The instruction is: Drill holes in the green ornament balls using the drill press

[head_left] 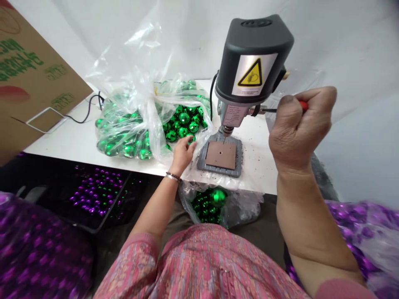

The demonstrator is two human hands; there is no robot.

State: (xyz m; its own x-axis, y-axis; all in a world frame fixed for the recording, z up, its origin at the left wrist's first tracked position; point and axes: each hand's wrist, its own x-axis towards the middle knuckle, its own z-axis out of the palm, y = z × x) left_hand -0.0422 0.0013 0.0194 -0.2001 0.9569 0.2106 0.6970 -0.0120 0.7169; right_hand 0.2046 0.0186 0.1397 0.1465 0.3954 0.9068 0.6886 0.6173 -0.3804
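My right hand (301,128) is closed round the red-tipped lever (303,106) of a small dark grey bench drill press (249,62). Below its chuck (227,130), a brown square pad (216,153) with a small hole lies on the grey base plate (201,164). Just left of the base, my left hand (183,153) is at the mouth of a clear plastic bag (156,128). Its fingers curl at a green mirrored ball (192,139), which they partly hide. More faceted green balls (183,120) fill the bag.
Under the table edge hangs an open plastic bag (246,207) with green balls. Purple balls lie in a dark bin (93,191) at left, and bags of purple balls (37,245) flank me. A cardboard box (37,74) and black cable (82,120) are at left.
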